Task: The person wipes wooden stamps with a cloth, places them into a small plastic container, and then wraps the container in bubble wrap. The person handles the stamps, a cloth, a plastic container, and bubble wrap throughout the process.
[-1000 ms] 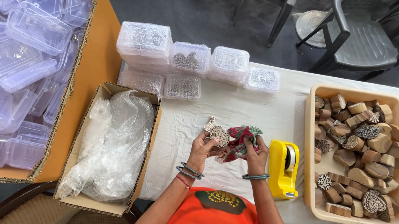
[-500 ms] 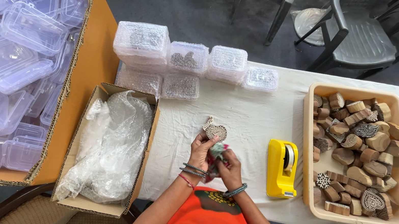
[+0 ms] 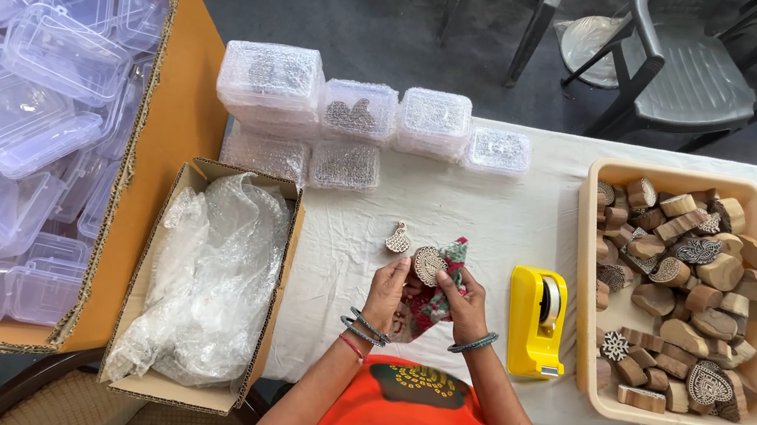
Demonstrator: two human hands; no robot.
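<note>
My left hand (image 3: 385,288) holds a round carved wooden stamp (image 3: 428,265) upright above the white table (image 3: 496,209). My right hand (image 3: 464,303) presses a red and green patterned cloth (image 3: 442,289) against that stamp. Both hands are close together at the table's near edge. A small drop-shaped carved stamp (image 3: 398,239) lies on the table just beyond my left hand.
A yellow tape dispenser (image 3: 536,321) stands right of my hands. A beige tray (image 3: 584,298) of several wooden stamps sits at the right. Bubble-wrapped boxes (image 3: 360,111) line the far edge. A carton of plastic wrap (image 3: 212,278) and a big carton of clear containers (image 3: 33,99) lie left.
My hands have drawn together from a second ago, and the cloth now sits bunched against the round stamp instead of being spread between both hands.
</note>
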